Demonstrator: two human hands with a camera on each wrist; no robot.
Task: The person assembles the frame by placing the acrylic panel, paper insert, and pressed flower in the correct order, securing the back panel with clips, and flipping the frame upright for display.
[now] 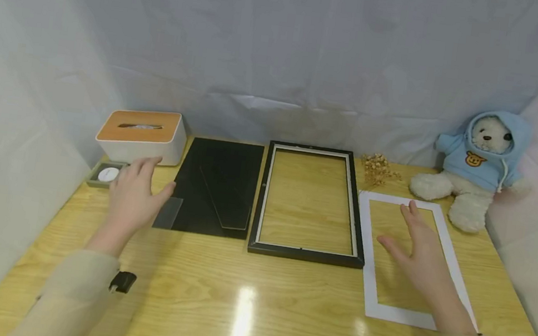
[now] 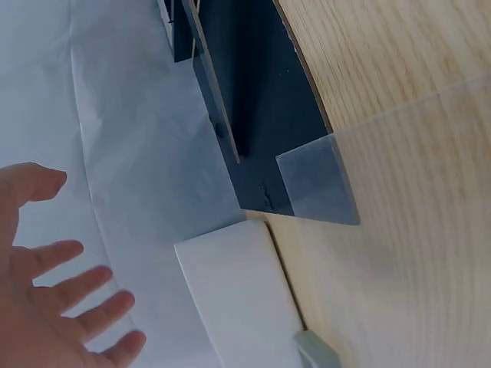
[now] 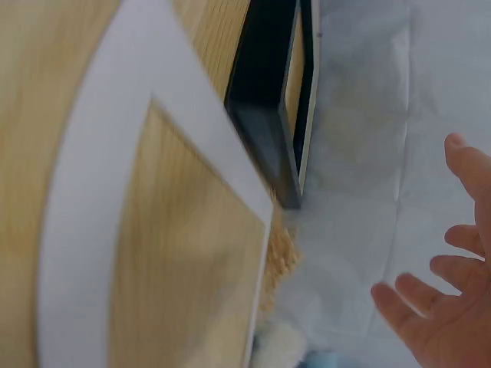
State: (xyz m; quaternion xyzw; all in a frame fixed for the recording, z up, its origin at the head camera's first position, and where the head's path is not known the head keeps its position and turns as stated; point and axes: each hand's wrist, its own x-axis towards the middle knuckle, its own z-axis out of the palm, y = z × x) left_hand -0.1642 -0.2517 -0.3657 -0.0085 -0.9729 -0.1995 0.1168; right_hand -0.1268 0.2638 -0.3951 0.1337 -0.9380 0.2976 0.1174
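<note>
Lying flat on the wood-grain table (image 1: 301, 317) just right of the black rectangular picture frame (image 1: 306, 255), a white rectangular mat with a cut-out centre (image 1: 397, 314) sits beneath the right hand (image 1: 421, 259). That hand is released, fingers loosely extended, hovering over the mat right of the frame and holding nothing.

Just left of the frame lies a flat black backing board (image 1: 199, 204) with a folded stand leg; a clear thin sheet (image 2: 322, 180) overlaps its corner, on the side away from the frame. The left hand (image 1: 129, 196) hangs left of the frame, beyond most of the board, fingers spread and grasping nothing.

Further left of the frame are a white tissue box with an orange lid (image 1: 143, 147) and a small olive-green tray (image 1: 98, 185) bearing a white round item (image 1: 108, 173). Dried tan flowers (image 1: 377, 169) rest right of the frame's far corner; a white plush toy in a blue hoodie (image 1: 481, 160) sits farther right of it. Behind the frame hangs pale grey sheeting (image 1: 282, 63).
</note>
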